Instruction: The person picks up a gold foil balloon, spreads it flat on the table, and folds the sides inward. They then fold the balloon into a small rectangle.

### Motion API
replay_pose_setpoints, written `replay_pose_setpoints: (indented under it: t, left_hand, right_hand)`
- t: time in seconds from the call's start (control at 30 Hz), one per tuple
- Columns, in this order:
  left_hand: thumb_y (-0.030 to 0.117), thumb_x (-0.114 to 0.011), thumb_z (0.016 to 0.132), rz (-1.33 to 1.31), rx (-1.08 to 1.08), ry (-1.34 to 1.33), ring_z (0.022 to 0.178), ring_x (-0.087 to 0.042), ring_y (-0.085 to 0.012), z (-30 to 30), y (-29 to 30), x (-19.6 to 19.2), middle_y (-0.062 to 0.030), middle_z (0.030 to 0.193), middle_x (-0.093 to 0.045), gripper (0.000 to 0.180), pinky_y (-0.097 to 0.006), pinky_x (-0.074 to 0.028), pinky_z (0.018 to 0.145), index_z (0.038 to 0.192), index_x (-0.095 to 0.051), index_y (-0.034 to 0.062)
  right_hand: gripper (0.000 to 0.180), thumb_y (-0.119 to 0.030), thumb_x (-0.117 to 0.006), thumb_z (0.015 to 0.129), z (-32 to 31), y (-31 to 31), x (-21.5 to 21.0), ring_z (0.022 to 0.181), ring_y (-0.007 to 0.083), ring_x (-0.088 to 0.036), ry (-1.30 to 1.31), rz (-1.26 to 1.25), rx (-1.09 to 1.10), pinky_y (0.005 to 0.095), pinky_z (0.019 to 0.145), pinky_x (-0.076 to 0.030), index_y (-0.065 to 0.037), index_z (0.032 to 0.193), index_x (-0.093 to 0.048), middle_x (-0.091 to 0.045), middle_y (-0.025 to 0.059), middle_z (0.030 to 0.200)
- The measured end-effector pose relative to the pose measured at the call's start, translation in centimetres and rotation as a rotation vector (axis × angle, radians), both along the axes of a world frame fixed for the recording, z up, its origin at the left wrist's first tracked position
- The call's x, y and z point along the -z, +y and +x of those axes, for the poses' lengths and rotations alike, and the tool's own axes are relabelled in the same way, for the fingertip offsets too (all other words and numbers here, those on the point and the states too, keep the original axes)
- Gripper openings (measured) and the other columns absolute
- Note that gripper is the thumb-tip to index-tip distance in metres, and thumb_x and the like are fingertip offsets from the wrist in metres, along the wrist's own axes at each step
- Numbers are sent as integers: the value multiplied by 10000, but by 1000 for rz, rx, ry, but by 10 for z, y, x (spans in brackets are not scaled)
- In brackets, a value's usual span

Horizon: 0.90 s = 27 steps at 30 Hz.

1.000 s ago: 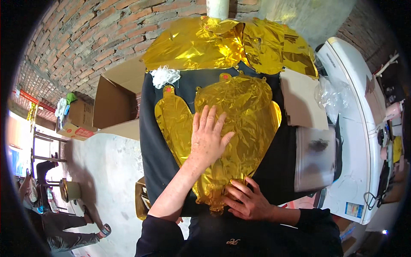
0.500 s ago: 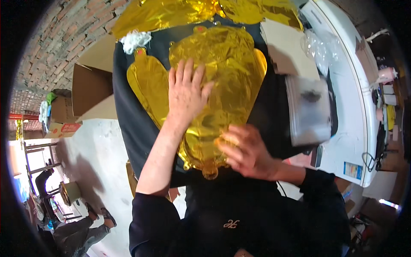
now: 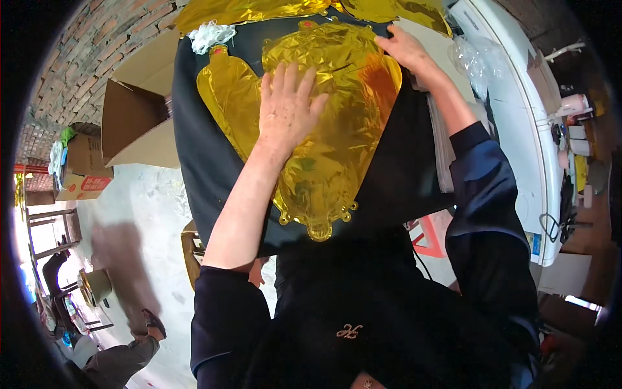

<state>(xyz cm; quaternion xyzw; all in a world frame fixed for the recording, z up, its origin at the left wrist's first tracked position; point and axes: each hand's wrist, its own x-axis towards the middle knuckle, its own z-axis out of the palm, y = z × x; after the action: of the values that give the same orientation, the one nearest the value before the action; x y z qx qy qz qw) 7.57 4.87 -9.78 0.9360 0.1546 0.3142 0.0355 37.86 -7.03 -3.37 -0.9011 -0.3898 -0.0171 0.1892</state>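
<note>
A flat, uninflated gold foil balloon [image 3: 330,142] with small round tabs and a neck at its near end lies on a black cloth [image 3: 414,142]. My left hand [image 3: 285,107] rests palm down on it, fingers spread. At the balloon's far right edge is my right hand [image 3: 405,48], its thumb touching or close to the foil and set apart from the fingers, which are partly hidden. A narrower gold foil piece [image 3: 223,84] with a tab at its top lies to the left, partly under my left forearm.
Beyond are more gold foil sheets [image 3: 259,14] and a bundle of white string [image 3: 210,37]. An open cardboard box [image 3: 136,120] stands left. On the right are clear plastic bags [image 3: 444,152] and a white surface [image 3: 512,123]. Another person's leg [image 3: 126,363] shows at lower left.
My right hand has gone from the balloon's near end to its far right edge. My left hand stays flat on the foil. The view has shifted slightly.
</note>
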Motion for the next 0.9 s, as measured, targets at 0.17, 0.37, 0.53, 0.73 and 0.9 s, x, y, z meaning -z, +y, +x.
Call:
replay_pose_setpoints:
  t: [0.17,0.37,0.53,0.73,0.9]
  left_hand:
    - [476,-603,1008,2,-3,26,1458,-424,-392,3,4,-1,-206,1502,-539,561,-583,-298,1214,1433,-626,112]
    - [467,-605,1010,-10,-12,65,1470,-412,-390,-1,2,-2,-211,1514,-530,564,-584,-281,1225,1443,-618,106]
    - [450,-622,1003,-39,-4,73,1475,-406,-388,-1,1,-4,-210,1524,-519,560,-585,-272,1232,1443,-617,104]
    - [427,-652,985,-54,4,76,1469,-412,-383,3,0,-6,-194,1511,-520,543,-592,-280,1226,1421,-634,103]
    - [415,-687,964,-40,14,70,1452,-430,-377,1,2,-5,-184,1498,-525,558,-589,-314,1206,1427,-622,109]
  right_hand:
    - [807,-529,-685,955,17,12,20,1164,325,-682,70,-72,45,407,1003,-511,15,1522,-500,-709,206,1257]
    - [750,-550,-677,962,13,24,5,1227,270,-634,324,-124,61,385,1043,-471,35,1422,-581,-685,174,1296]
    - [436,-466,-755,948,29,21,10,818,128,-578,378,-24,34,325,765,-470,-43,1041,-708,-650,8,898]
    - [272,-332,-735,989,46,21,23,704,60,-544,293,97,-88,266,657,-448,-61,966,-738,-639,-50,792]
    - [198,-246,-778,862,33,22,4,690,156,-612,417,65,-47,364,664,-500,-50,867,-748,-691,36,750]
